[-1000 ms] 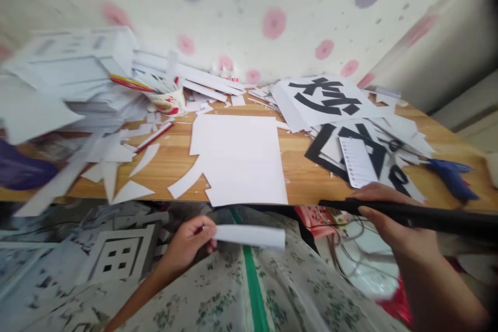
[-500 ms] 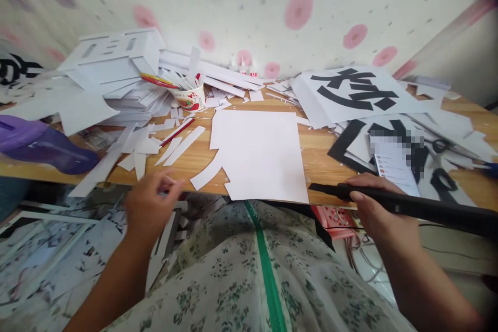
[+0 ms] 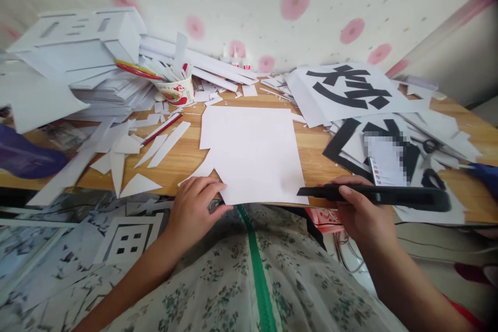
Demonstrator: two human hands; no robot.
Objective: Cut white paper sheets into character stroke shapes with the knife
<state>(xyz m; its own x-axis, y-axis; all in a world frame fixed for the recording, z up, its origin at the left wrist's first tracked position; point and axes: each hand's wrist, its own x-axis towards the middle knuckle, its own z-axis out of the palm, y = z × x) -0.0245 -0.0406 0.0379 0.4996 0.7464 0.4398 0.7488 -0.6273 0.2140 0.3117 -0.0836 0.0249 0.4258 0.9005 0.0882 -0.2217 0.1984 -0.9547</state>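
A white board sheet with a notched left side lies at the table's front edge. My left hand is at its lower left corner, fingertips against the left edge and thumb held apart below. Partly under those fingers is a curved white offcut. My right hand grips a black utility knife by its front part, with the dark blade pointing left over the sheet's lower right corner. I cannot tell whether the blade touches the sheet.
White offcuts and a red pen lie to the left, near a paper cup of tools. Behind stand stacked white boards. On the right are a lettered sheet, a phone, scissors and more scraps.
My left hand has moved right to the sheet's lower left corner. The knife has shifted left and turned level, its blade now over the lower right corner. The view has shifted slightly.
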